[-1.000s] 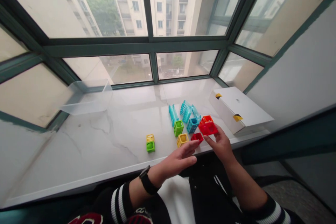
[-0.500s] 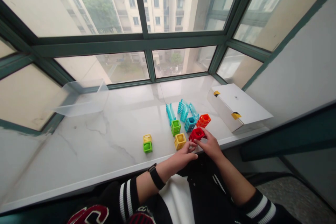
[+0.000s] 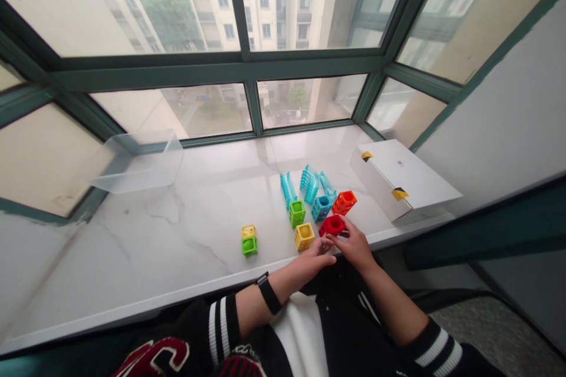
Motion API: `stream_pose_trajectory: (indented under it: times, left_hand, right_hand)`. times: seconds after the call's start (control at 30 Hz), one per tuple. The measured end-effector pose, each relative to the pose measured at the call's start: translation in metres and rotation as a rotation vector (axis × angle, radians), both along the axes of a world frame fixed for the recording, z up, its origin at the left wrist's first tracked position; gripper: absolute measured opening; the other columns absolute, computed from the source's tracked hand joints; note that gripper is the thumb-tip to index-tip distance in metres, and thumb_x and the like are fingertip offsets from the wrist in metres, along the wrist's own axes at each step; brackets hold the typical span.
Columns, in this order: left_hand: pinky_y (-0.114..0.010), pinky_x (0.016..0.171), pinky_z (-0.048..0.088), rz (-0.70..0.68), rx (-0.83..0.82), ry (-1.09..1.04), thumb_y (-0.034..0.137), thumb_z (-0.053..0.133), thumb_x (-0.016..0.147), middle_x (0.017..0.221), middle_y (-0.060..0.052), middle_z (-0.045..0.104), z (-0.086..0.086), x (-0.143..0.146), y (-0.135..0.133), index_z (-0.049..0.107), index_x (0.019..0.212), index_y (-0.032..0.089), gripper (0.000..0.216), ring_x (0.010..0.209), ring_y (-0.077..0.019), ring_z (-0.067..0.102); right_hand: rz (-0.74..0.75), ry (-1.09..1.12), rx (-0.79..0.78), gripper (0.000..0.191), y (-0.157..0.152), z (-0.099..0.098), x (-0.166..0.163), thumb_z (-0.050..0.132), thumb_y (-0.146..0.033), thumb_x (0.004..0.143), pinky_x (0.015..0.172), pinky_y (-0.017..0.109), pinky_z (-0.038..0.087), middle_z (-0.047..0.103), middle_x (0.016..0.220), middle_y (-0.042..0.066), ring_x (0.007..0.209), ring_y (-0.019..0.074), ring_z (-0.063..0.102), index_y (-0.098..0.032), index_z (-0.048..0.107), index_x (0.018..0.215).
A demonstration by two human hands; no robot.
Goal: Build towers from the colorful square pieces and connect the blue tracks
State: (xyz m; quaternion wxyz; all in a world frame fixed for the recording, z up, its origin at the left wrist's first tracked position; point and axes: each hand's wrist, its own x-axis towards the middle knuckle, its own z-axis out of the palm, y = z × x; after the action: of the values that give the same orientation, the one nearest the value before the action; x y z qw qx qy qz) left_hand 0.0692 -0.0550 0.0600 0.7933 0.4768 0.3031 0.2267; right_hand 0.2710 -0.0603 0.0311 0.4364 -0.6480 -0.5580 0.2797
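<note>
A black wristband (image 3: 269,293) with a narrow dark face was worn on the left forearm. Just behind the wristband, toward the elbow, the left sleeve (image 3: 219,324) was seen to end in a black ribbed cuff banded by two white stripes. Further behind the wristband, a red and white emblem (image 3: 154,356) was shown on the dark chest. Immediately right of the wristband, a white panel (image 3: 296,330) was set against black cloth. Far right of the wristband, the right sleeve (image 3: 435,346) was cuffed alike. The left hand (image 3: 316,253) and right hand (image 3: 356,245) were left ungloved.
</note>
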Motion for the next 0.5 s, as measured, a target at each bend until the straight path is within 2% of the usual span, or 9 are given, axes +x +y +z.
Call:
stream_pose_trajectory:
  times: [0.23,0.5]
  left_hand:
    - [-0.054,0.130,0.024,0.004,0.004,0.016,0.033,0.077,0.080,0.156,-0.008,0.054,-0.014,0.002,0.000,0.059,0.123,0.025,0.048,0.153,-0.0326,0.041]
    - [-0.051,0.129,0.028,0.032,-0.030,-0.071,0.027,0.078,0.078,0.153,-0.010,0.059,-0.005,0.005,-0.002,0.057,0.112,0.023,0.040,0.151,-0.0305,0.046]
  right_hand:
    - [-0.010,0.031,-0.010,0.068,-0.001,0.003,-0.002,0.082,-0.050,0.080,0.093,0.047,0.067,0.077,0.123,0.012,0.101,0.0299,0.078,-0.021,0.065,0.139]
    - [0.005,0.020,-0.022,0.069,-0.001,0.001,-0.001,0.083,-0.050,0.081,0.094,0.049,0.066,0.076,0.123,0.013,0.101,0.0297,0.077,-0.020,0.063,0.140]
